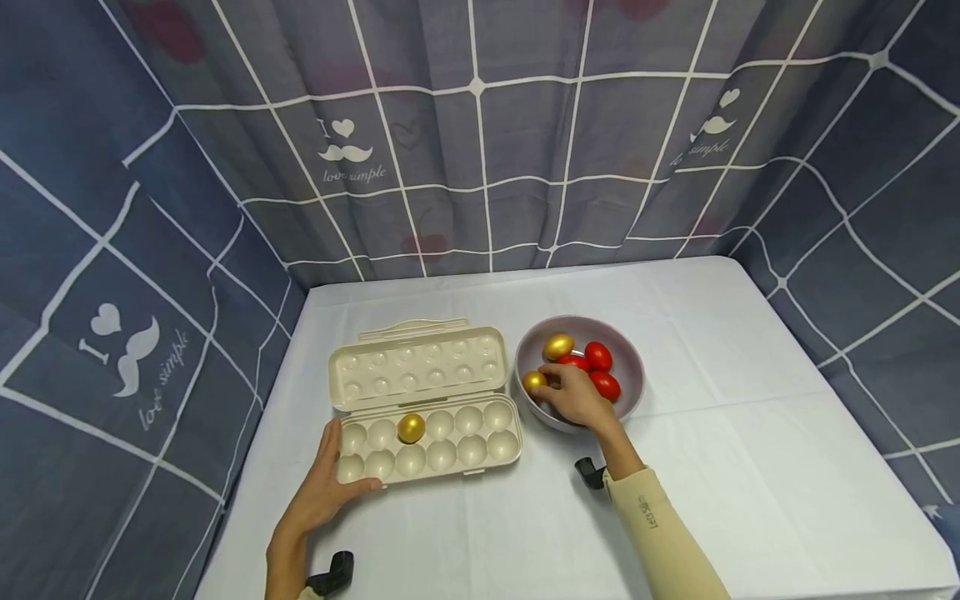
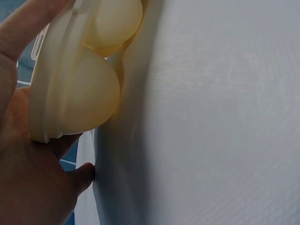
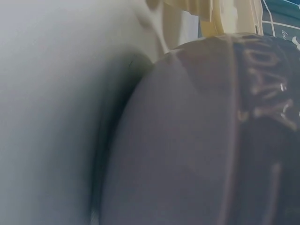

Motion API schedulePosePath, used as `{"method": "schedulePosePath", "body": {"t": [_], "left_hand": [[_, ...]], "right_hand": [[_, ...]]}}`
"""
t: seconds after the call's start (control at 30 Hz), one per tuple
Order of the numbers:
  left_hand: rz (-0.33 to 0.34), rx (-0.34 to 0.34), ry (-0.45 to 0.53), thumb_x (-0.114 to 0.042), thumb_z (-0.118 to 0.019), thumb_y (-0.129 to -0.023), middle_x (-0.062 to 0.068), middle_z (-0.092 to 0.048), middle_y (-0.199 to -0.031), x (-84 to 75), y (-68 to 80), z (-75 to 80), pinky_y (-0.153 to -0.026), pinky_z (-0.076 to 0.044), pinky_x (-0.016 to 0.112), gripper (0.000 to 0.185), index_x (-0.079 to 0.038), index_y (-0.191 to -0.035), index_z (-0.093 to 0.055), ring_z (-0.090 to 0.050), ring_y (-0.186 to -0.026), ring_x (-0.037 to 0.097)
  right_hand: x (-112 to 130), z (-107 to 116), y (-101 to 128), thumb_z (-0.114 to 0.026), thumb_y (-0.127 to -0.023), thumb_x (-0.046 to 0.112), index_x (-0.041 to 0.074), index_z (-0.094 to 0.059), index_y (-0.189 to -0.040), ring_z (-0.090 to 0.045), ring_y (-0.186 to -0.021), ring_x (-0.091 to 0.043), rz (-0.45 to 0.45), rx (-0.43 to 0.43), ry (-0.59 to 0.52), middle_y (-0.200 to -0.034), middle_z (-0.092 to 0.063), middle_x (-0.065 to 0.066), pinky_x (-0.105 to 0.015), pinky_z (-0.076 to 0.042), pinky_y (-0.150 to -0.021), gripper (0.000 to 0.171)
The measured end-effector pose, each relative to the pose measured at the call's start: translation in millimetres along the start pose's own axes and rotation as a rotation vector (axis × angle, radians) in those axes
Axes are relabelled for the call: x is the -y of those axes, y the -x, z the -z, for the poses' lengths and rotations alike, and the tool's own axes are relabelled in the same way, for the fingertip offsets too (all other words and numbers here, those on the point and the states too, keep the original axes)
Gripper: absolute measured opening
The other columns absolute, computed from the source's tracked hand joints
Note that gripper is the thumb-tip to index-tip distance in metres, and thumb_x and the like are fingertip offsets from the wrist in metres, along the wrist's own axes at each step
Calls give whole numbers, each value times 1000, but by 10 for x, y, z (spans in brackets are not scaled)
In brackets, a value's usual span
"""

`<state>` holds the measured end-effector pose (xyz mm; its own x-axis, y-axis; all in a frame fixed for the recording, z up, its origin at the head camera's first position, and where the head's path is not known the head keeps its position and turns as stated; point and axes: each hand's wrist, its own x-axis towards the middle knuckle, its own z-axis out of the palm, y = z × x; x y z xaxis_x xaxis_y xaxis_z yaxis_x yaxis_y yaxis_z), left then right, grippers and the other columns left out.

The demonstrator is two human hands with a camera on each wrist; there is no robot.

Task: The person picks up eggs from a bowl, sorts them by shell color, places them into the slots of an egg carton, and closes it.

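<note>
A cream egg carton (image 1: 441, 455) lies on the table with its lid folded back, and one gold egg (image 1: 411, 428) sits in its back row. My left hand (image 1: 321, 492) holds the carton's left end, thumb along the front edge and fingers up the side; the left wrist view shows the hand (image 2: 35, 178) around that end. To the right, a mauve bowl (image 1: 634, 379) contains red eggs (image 1: 598, 357) and a gold egg (image 1: 558, 346). My right hand (image 1: 581, 398) reaches into it, fingertips pinching another gold egg (image 1: 534, 382) at its left side.
A white cloth (image 1: 750, 433) covers the table, and dark grid-patterned curtains (image 1: 525, 133) stand around its back and sides. The bowl's outer wall (image 3: 168, 136) fills most of the right wrist view, where both hand and eggs are hidden.
</note>
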<state>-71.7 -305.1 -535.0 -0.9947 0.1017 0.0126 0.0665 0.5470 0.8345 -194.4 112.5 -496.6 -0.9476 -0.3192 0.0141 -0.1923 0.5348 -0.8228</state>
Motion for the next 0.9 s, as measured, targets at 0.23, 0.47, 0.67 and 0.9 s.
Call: {"method": "schedulePosePath", "body": {"t": [0.23,0.47,0.67,0.9], "left_hand": [[-3,4,-2,-22,-90,-70,14,-7,-162,3,-5,3,-108,-15,63,130,-9,-158,4,-10,-145,38],[4,3,2,-22,-90,-70,14,-7,-162,4,-6,11,-109,-15,63,130,-8,-158,5,-10,-145,37],[10,3,10,-21,-90,-70,15,-7,-161,-7,12,18,-109,-14,62,130,-5,-158,4,-10,-145,37],[8,-5,7,-22,-90,-70,16,-4,-162,-19,10,20,-111,-12,59,129,-2,-157,4,-8,-146,37]], "right_hand": [[-13,-15,12,-70,-91,16,-3,-67,-118,-64,-100,-25,13,-52,28,-107,-70,-10,-45,-49,-91,33],[2,-14,38,-68,-94,24,-3,-64,-124,-63,-110,-32,-27,-104,1,-119,-67,-16,-49,-48,-94,41],[6,-17,62,-66,-95,19,-5,-62,-128,-62,-112,-34,-17,-176,-66,-121,-65,-20,-50,-47,-96,40],[34,-38,94,-66,-96,19,-6,-60,-129,-62,-110,-32,38,-266,-85,-121,-65,-20,-49,-48,-95,42]]}}
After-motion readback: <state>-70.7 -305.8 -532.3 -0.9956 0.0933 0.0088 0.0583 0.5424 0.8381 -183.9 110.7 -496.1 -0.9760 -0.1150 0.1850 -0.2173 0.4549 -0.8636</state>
